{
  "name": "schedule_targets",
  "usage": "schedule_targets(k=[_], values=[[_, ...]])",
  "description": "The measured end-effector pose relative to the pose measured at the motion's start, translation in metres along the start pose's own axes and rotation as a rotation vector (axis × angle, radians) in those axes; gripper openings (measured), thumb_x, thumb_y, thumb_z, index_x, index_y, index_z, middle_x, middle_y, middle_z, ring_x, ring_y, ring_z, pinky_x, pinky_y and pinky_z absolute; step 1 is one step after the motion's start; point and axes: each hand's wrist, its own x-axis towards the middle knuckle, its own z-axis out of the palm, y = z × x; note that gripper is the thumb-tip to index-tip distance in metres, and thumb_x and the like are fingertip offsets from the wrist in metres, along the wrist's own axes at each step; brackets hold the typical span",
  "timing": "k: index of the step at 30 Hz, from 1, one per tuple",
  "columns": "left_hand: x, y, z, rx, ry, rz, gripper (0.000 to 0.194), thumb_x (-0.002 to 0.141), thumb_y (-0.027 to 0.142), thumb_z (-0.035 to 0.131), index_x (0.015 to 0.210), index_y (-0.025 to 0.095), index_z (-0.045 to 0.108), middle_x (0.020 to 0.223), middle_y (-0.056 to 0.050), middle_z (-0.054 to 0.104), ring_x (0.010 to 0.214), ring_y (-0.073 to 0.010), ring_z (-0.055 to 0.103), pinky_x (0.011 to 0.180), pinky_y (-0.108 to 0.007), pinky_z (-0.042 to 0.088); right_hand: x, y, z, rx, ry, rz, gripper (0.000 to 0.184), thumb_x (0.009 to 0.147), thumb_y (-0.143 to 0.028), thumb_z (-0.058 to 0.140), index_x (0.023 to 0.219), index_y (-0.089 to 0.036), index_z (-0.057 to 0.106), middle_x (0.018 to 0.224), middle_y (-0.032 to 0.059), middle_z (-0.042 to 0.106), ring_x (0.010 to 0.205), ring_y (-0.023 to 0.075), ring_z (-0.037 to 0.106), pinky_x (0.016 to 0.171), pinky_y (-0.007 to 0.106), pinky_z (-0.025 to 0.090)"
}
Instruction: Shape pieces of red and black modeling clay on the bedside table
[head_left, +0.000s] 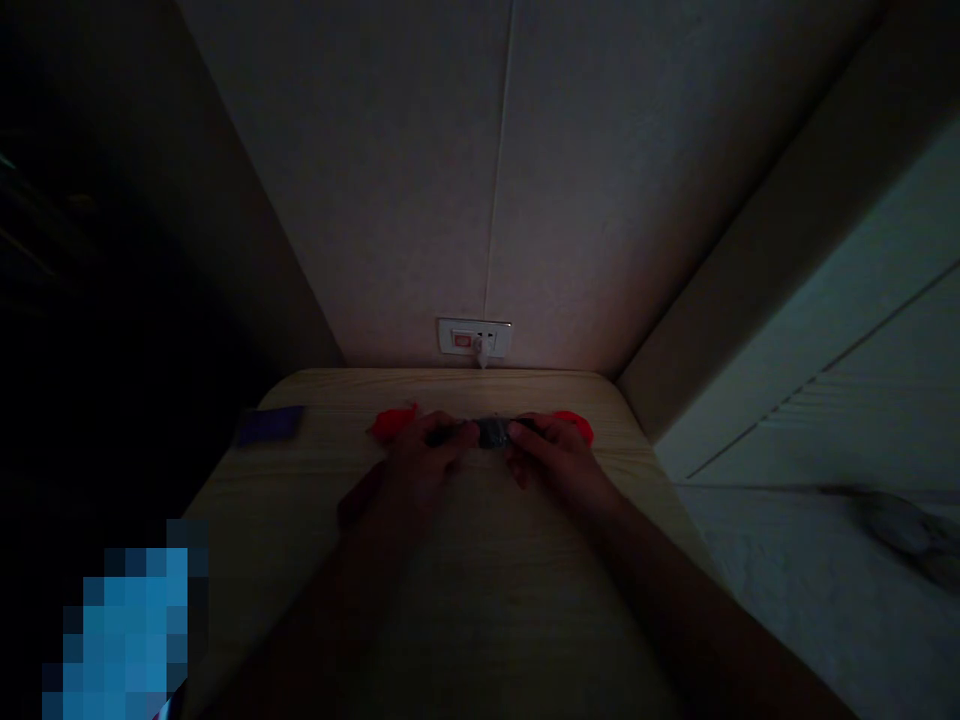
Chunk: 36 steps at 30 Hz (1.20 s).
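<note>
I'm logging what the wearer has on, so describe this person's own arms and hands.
The left hand and right hand are bare, with no gloves. No sleeve shows on the left forearm or right forearm, and no watch or bracelet can be made out. The light is too dim to tell about rings or small markings on the fingers.

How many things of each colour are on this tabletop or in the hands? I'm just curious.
Purple: 1, the flat piece
Red: 2, the left red piece by the left hand and the right red piece by the right hand
Dark: 1, the dark piece between the hands
Total: 4, unless some join where hidden
</note>
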Motion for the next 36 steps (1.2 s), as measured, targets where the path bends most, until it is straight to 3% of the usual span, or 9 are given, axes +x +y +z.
schedule_targets(k=[4,7,9,14,17,23,27,32,36], values=[[-0.01,0.005,0.002,-0.253,-0.185,-0.147,0.05,0.04,0.036,0.099,0.067,0.017,0.061,0.058,0.005,0.054,0.049,-0.0063,0.045,0.047,-0.018,0.034,-0.008,-0.001,0.004,0.136,-0.167,0.156,0.044,0.07,-0.053,0.087,0.072,-0.014,0.068,0.058,0.0,0.065,0.041,0.0069,0.051,0.037,0.018,0.037],[-0.013,0.007,0.003,-0.27,-0.206,-0.146,0.048,0.046,0.039,0.096,0.072,0.02,0.061,0.06,0.006,0.053,0.048,-0.0062,0.043,0.047,-0.019,0.033,-0.011,-0.003,0.006,0.146,-0.181,0.174,0.044,0.069,-0.054,0.087,0.071,-0.014,0.068,0.059,-0.0002,0.064,0.039,0.0054,0.046,0.036,0.018,0.033],[-0.011,0.007,0.003,-0.117,-0.159,-0.033,0.036,0.059,0.039,0.088,0.072,0.02,0.06,0.059,0.006,0.051,0.048,-0.0068,0.04,0.047,-0.021,0.031,-0.009,-0.004,0.004,0.046,-0.103,0.108,0.043,0.072,-0.055,0.084,0.07,-0.015,0.068,0.056,-0.001,0.062,0.038,0.0052,0.042,0.035,0.019,0.029],[-0.008,0.004,-0.001,0.671,0.14,0.435,0.007,0.081,0.024,0.067,0.076,0.02,0.064,0.074,0.0,0.067,0.072,-0.0169,0.061,0.069,-0.03,0.044,-0.007,-0.003,-0.001,-0.522,0.168,-0.159,0.033,0.078,-0.048,0.08,0.072,-0.016,0.073,0.051,-0.0012,0.059,0.043,0.0102,0.048,0.04,0.022,0.033],[-0.011,0.001,-0.001,0.814,0.193,0.511,0.004,0.084,0.024,0.063,0.082,0.021,0.065,0.08,-0.001,0.071,0.077,-0.019,0.065,0.075,-0.031,0.046,-0.009,-0.003,0.002,-0.648,0.21,-0.22,0.03,0.081,-0.046,0.077,0.073,-0.017,0.074,0.051,0.0002,0.061,0.045,0.0127,0.052,0.043,0.024,0.038],[-0.002,0.001,0.001,0.499,0.101,0.257,0.026,0.078,0.041,0.074,0.089,0.019,0.066,0.082,-0.001,0.071,0.074,-0.0184,0.064,0.067,-0.028,0.048,-0.002,-0.006,-0.002,-0.287,0.167,-0.153,0.036,0.076,-0.049,0.081,0.067,-0.016,0.07,0.055,0.0001,0.063,0.043,0.0107,0.053,0.042,0.023,0.042],[-0.002,0.001,-0.001,0.382,0.008,0.109,0.036,0.067,0.046,0.085,0.072,0.016,0.065,0.058,0.003,0.056,0.052,-0.0107,0.047,0.049,-0.023,0.033,0.002,-0.005,-0.005,-0.081,0.123,-0.063,0.037,0.069,-0.047,0.088,0.067,-0.015,0.07,0.056,-0.0007,0.065,0.042,0.0079,0.052,0.038,0.019,0.041],[-0.013,0.004,0.002,-0.168,-0.247,-0.135,0.052,0.047,0.043,0.098,0.066,0.015,0.059,0.056,0.005,0.051,0.046,-0.0034,0.037,0.044,-0.017,0.027,-0.004,-0.006,0.001,0.207,-0.018,0.235,0.039,0.06,-0.041,0.095,0.069,-0.014,0.069,0.055,-0.0025,0.064,0.042,0.0045,0.052,0.039,0.013,0.04],[-0.017,0.007,0.006,-0.299,-0.226,-0.195,0.052,0.048,0.037,0.099,0.071,0.016,0.057,0.058,0.007,0.051,0.045,-0.0019,0.038,0.045,-0.015,0.031,-0.006,-0.007,0.005,0.272,-0.055,0.239,0.037,0.063,-0.041,0.094,0.072,-0.014,0.069,0.057,-0.0017,0.066,0.044,0.0065,0.056,0.041,0.015,0.044]])
